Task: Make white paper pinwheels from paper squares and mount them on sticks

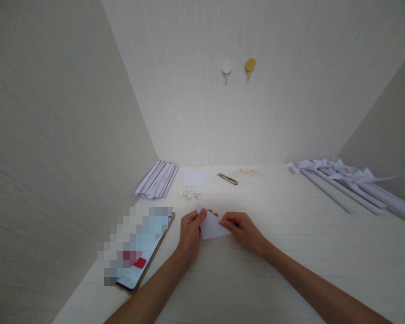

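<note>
A small white sheet of paper, folded to a triangle-like shape, is held between both hands above the pale table. My left hand grips its left corner, with the thumb on top and the fingers behind. On the other side, my right hand pinches the slanted right edge between thumb and fingertips. Beyond the hands lie a flat white paper sheet, a scatter of small whitish and tan bits and thread snips with pointed blades.
A phone, partly pixelated, rests left of my left forearm. Rolled paper tubes are stacked at the back left. Longer paper rolls with frilled ends lie at the right. White and yellow hooks are on the back wall.
</note>
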Demonstrator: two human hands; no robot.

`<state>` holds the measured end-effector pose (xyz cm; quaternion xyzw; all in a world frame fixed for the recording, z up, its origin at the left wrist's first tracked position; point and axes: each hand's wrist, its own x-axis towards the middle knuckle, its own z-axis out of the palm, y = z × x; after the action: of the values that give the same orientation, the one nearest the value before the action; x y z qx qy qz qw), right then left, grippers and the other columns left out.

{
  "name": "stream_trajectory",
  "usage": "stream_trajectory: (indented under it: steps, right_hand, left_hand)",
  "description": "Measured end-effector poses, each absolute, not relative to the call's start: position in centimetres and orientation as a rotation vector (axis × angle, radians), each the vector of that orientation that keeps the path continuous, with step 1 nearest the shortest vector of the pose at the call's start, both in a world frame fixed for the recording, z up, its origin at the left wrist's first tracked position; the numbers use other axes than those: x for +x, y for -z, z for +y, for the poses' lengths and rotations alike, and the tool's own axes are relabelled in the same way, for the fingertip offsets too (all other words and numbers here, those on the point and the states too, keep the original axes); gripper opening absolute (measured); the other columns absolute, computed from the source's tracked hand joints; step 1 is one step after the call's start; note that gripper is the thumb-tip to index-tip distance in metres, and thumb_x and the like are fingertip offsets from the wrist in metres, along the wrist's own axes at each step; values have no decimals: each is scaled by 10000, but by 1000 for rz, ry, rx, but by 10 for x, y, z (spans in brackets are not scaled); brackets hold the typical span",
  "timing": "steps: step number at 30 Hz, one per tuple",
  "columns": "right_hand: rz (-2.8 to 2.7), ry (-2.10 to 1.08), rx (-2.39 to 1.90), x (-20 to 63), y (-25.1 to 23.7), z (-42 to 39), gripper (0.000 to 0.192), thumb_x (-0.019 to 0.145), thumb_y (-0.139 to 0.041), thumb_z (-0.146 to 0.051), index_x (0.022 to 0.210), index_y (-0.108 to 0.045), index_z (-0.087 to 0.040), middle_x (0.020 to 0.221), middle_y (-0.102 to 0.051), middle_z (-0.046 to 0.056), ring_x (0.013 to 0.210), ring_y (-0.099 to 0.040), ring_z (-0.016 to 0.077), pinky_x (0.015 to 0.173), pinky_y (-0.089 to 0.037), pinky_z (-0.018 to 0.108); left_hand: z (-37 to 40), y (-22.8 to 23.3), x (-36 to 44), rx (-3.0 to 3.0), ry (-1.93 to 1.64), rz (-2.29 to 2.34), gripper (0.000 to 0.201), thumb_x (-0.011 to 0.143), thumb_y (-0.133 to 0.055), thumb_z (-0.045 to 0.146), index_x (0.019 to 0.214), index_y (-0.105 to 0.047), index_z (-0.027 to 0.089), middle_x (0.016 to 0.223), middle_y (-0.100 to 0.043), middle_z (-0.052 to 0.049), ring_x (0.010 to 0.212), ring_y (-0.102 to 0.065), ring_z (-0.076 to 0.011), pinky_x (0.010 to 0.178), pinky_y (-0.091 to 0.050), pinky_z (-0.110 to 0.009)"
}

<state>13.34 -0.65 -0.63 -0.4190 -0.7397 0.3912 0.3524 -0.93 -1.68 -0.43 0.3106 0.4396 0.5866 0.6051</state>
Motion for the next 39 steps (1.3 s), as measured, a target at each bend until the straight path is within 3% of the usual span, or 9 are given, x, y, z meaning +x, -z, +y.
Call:
stream_trajectory:
  steps: [3,8,12,19,25,35,39]
  right_hand:
    - [-1887,-1025,-1096,132,7,-6,274,755,-449,-305,527,-440,-153,497,-351,-41,482,-309,78,451,-248,204]
    - [-1881,-1068,-1095,133,8,-7,228,754,-449,-296,597,-516,-145,510,-397,-34,484,-328,84,446,-255,203]
    - [-1949,-1026,-1079,133,9,-8,251,755,-442,-298,562,-494,-146,496,-381,-35,477,-321,83,445,-251,206]
    - [-1979,-1084,-1070,131,7,-11,244,766,-420,-313,583,-480,-162,425,-367,-55,382,-323,67,383,-240,192]
    - [-1912,-1297,-1044,132,5,-13,235,744,-437,-317,561,-419,-171,447,-343,-63,365,-325,57,347,-247,175]
    - [-1932,-1311,-1030,131,7,-13,314,762,-391,-335,497,-350,-173,445,-297,-57,400,-255,55,370,-190,193]
    - [-1911,-1296,-1033,131,6,-12,258,750,-394,-299,528,-371,-169,470,-316,-54,421,-269,58,387,-206,191]
  left_hand:
    - [-17,4,-8,745,-1344,1031,237,581,-650,328,668,-625,109,631,-660,-55,557,-572,-139,571,-437,-256]
    - [-18,4,-7,896,-1303,1167,239,440,-735,223,623,-614,128,587,-640,-20,517,-541,-122,509,-412,-225]
    - [-16,6,-10,865,-1305,1126,219,526,-685,314,568,-604,115,525,-614,-24,468,-523,-118,472,-396,-228]
    - [-13,1,-12,771,-1295,1092,400,625,-552,481,575,-609,88,499,-611,-71,430,-526,-136,426,-378,-236]
    - [-11,3,-14,854,-1395,1136,206,540,-678,305,540,-586,121,548,-632,-28,463,-512,-96,458,-381,-200]
    - [-19,4,-7,1121,-1282,1205,340,673,-510,438,588,-627,131,492,-568,-1,464,-481,-107,452,-346,-213]
    - [-18,5,-7,1203,-1206,1237,305,625,-565,414,525,-592,128,447,-498,27,425,-403,-80,417,-291,-199]
